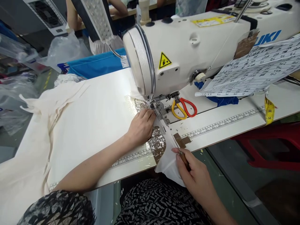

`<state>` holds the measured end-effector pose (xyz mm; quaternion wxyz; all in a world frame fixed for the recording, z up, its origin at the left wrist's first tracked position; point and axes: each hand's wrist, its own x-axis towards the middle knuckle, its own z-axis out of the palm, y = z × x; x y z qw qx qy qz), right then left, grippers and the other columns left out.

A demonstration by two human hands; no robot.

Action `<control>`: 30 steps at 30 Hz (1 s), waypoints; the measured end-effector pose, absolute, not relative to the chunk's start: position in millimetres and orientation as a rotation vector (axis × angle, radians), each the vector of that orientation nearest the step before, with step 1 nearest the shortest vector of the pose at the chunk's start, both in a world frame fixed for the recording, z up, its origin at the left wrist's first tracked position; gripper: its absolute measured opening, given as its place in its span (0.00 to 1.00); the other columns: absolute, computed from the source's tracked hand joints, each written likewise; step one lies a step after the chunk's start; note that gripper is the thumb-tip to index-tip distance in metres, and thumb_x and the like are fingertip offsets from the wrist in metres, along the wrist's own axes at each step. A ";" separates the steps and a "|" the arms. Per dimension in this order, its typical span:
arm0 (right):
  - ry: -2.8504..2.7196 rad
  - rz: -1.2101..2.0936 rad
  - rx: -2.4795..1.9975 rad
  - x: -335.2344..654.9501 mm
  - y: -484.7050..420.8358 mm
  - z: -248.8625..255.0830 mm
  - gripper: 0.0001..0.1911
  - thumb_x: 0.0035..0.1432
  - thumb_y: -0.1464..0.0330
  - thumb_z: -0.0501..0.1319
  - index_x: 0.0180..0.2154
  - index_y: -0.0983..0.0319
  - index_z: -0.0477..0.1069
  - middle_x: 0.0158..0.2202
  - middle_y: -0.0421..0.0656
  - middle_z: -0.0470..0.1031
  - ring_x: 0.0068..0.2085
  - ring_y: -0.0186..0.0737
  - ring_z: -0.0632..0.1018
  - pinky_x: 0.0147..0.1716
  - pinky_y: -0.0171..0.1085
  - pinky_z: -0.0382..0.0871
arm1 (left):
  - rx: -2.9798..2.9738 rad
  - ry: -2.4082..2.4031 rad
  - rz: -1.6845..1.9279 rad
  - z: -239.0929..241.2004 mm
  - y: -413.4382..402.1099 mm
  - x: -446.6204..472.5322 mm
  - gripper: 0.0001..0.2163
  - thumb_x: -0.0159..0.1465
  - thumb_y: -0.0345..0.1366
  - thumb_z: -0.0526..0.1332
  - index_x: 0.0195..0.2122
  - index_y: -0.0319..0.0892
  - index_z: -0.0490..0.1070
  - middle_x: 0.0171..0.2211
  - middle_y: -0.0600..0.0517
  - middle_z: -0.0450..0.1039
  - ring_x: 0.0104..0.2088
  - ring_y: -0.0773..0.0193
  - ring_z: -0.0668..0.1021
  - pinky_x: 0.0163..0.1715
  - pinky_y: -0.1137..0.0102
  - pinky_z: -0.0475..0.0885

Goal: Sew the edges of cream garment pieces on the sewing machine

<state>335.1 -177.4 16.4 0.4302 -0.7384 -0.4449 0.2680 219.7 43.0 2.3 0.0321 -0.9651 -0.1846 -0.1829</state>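
Cream cloth [70, 125] lies smooth and broad over the worktop [234, 115], one edge at the sewing machine [187, 47]; left hand [140, 126] presses it, grip spread flat; right hand [197, 178] keeps its grip pinched on a thin brown tool [184, 157] by the hanging corner.

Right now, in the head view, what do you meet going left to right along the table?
Cloth → left hand → scissors → tape measure. The right hand, gripping a thin tool, overlaps the scissors, so it is left out.
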 end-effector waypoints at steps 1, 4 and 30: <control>-1.160 0.625 -1.844 336.5 -174.1 18.0 0.18 0.70 0.59 0.53 0.46 0.62 0.76 0.33 0.45 0.80 0.33 0.41 0.81 0.34 0.36 0.76 | -2.977 -0.576 -0.560 3.2 44.3 220.3 0.17 0.71 0.27 0.50 0.56 0.29 0.72 0.56 0.34 0.72 0.58 0.44 0.72 0.52 0.51 0.78; -1.241 0.573 -1.875 339.9 -164.0 21.8 0.17 0.70 0.61 0.51 0.47 0.62 0.75 0.35 0.47 0.81 0.35 0.43 0.82 0.34 0.36 0.76 | -2.991 -0.590 -0.548 5.2 50.2 221.3 0.16 0.71 0.26 0.49 0.53 0.29 0.73 0.54 0.34 0.72 0.54 0.45 0.72 0.49 0.51 0.78; -1.397 0.566 -1.855 353.5 -117.0 22.6 0.13 0.68 0.65 0.49 0.44 0.61 0.70 0.32 0.44 0.80 0.27 0.40 0.78 0.29 0.36 0.70 | -3.171 -0.368 -0.851 -1.9 74.5 213.8 0.15 0.69 0.22 0.49 0.48 0.37 0.74 0.46 0.41 0.74 0.46 0.54 0.76 0.44 0.56 0.79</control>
